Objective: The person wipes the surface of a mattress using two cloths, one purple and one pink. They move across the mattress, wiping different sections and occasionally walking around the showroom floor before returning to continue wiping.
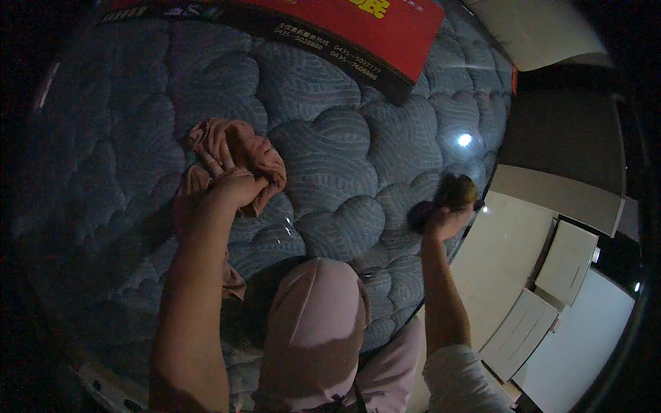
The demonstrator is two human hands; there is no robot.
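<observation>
My left hand (235, 188) grips a crumpled salmon-pink cloth (268, 155) over a grey-blue quilted mattress (330, 178). Part of the cloth hangs below that wrist, beside my left forearm. Near the mattress's right edge, my right hand (448, 222) is closed around a dark bundle (450, 190) with a yellowish-green patch. The bundle looks soft, but dim light hides what it is. Shiny glints suggest a clear plastic film over the mattress. My pink-trousered knee (320, 299) rests on the mattress between my arms.
A red and black printed panel (392, 36) bearing writing lies across the far part of the mattress. To the right, past the mattress edge, are a pale floor (516, 227), a dark grey panel (568, 134) and white drawer fronts (568, 263). A beige padded piece (542, 31) stands at the upper right.
</observation>
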